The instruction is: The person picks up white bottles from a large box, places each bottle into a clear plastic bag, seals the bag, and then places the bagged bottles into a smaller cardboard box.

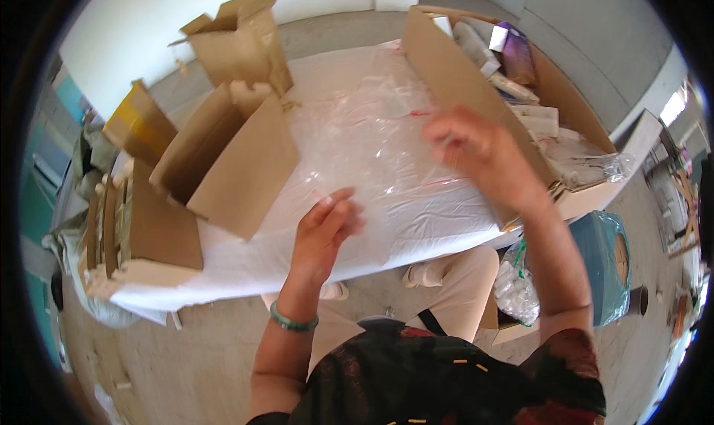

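Over the front of the table, my left hand (321,232) has its fingers bent in toward the thumb. A green bangle (293,319) is on that wrist. My right hand (480,153) is raised farther right beside the long carton, its fingers curled and blurred by motion. Whatever either hand pinches is too clear or smeared to make out. Beneath and beyond both hands lies a spread of clear plastic zip bags (357,139), some with red seal lines. The bags overlap on the white tablecloth (439,228).
Left stand an open cardboard box (253,165), a taller open carton (242,49) behind it, and a box holding upright cardboard pieces (160,224). Right, a long carton (461,68) holds small boxes and packets. A bag of white pieces (515,291) sits below, beside a blue plastic-wrapped bundle (601,265).
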The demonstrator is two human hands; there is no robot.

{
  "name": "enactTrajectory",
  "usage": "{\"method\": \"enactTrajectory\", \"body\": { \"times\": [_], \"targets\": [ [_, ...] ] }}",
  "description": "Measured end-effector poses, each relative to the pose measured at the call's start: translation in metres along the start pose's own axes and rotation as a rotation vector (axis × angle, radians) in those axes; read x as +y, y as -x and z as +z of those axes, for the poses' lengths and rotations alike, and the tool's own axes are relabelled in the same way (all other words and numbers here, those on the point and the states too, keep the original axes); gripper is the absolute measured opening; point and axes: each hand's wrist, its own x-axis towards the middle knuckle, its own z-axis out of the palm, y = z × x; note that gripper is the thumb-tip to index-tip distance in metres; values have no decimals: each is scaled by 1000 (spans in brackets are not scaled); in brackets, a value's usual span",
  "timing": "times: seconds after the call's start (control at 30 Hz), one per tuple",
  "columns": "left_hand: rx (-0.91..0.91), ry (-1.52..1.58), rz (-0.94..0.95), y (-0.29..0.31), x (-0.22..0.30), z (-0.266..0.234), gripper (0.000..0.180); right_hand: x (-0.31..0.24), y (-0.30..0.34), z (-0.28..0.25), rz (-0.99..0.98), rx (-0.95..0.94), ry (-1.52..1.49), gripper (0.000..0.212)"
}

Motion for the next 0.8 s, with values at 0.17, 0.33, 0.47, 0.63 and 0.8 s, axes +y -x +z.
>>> {"method": "enactTrajectory", "body": {
  "times": [0.17,0.33,0.47,0.63,0.8],
  "targets": [
    [-68,-54,64,6,-7,1,24,-24,30,100,135,-19,-398,21],
    [-83,-55,123,12,-16,-2,16,-31,43,134,293,106,-309,28],
    [-95,-19,120,22,-22,7,16,-13,56,149,379,188,-438,26],
    [-78,-226,146,26,-26,4,14,4,72,159,371,211,-660,14],
    [-81,-303,183,31,-27,5,11,15,78,151,436,317,-581,10]
  ]
}}
